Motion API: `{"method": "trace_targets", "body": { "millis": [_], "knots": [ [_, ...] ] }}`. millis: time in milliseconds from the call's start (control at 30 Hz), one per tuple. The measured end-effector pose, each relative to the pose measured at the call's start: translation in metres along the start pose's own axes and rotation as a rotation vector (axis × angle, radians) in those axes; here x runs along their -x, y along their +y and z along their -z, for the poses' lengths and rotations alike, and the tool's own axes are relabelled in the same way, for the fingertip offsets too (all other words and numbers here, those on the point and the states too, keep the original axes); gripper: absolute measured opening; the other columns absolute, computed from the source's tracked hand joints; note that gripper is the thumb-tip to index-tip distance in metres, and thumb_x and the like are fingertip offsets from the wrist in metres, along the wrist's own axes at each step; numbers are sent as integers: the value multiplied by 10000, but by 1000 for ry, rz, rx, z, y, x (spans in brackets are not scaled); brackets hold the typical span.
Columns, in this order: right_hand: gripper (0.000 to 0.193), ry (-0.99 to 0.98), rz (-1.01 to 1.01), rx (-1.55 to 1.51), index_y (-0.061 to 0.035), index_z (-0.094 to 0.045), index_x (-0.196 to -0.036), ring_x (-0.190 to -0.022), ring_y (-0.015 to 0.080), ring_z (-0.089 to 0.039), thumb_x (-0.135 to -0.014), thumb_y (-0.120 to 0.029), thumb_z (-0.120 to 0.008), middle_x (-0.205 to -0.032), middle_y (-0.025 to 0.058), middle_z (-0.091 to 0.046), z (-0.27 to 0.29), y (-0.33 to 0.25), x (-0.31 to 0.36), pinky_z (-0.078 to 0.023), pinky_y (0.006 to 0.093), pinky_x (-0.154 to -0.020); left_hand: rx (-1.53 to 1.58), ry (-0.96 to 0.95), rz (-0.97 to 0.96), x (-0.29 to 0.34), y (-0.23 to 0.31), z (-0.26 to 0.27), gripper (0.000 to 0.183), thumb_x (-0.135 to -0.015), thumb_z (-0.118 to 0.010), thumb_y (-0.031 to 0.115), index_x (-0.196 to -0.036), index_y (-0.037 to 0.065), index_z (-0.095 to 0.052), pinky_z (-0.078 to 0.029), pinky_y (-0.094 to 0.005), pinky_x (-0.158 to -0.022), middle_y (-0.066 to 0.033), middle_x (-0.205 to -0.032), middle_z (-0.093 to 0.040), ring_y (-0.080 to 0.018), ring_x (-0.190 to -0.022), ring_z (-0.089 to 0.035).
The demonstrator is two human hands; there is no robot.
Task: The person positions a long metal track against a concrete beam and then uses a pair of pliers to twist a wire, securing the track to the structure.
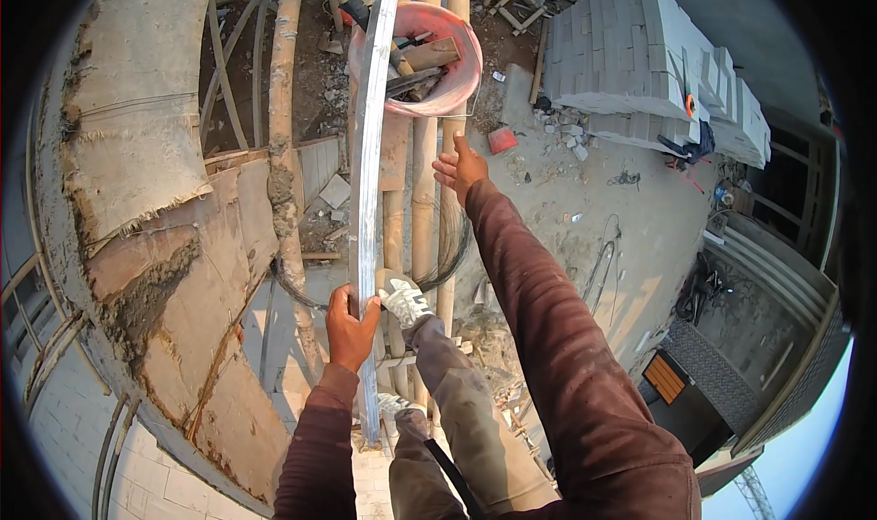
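My left hand (352, 330) is closed around a long silvery metal bar (368, 154), thumb on the near face. The bar runs from close to my legs past the top edge of the view. Farther off, to the right of the bar, my right hand (463, 165) reaches out with its fingers apart and nothing in it. Just beyond that hand stands a pinkish-red bucket (470, 58), partly covered by the bar. Inside it lie a flat wooden piece (431, 55) and other tools I cannot fully make out.
Under my shoes (402, 299) run bamboo poles (424, 173), with a dark looped cable (452, 264) beside them. Rough boards and concrete (183, 291) line the left side. Far below on the right are stacked pale blocks (612, 54) and a red object (501, 140).
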State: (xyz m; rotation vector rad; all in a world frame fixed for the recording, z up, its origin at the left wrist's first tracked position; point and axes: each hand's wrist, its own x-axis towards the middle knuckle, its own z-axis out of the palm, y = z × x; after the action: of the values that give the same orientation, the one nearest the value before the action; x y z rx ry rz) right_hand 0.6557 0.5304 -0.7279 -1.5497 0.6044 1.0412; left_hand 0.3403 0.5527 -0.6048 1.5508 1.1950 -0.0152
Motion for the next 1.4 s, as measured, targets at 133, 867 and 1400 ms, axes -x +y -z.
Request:
{"method": "trace_targets", "body": {
  "millis": [133,867,1400],
  "knots": [
    [631,-35,13,-168,11,-367,-1295,-880,327,-662,-910,-442,-577,-1196,213,-542,-50,-25,-35,-572,429,-689,255,-96,130,9,34,22,257,-841,-666,103,-1019,-14,-523,-443,-262,-651,-58,-861,-593,-81,-726,-526],
    [325,-143,-4,-11,-59,-478,-1207,-863,260,-678,-924,-196,-559,-1078,134,-618,51,42,-5,-602,348,-653,368,-223,202,-1,31,40,338,-870,-651,109,-1133,-35,-495,-445,-217,-687,-27,-885,-593,-54,-766,-531],
    [306,513,194,777,1,-626,-801,-634,193,-620,-867,-292,-686,-680,118,-651,161,171,17,-491,347,-631,196,-285,253,-33,-39,-47,666,-823,-726,172,-1351,-35,-378,-463,-357,-930,-153,-1186,-533,-225,-1101,-538]
  ]
}}
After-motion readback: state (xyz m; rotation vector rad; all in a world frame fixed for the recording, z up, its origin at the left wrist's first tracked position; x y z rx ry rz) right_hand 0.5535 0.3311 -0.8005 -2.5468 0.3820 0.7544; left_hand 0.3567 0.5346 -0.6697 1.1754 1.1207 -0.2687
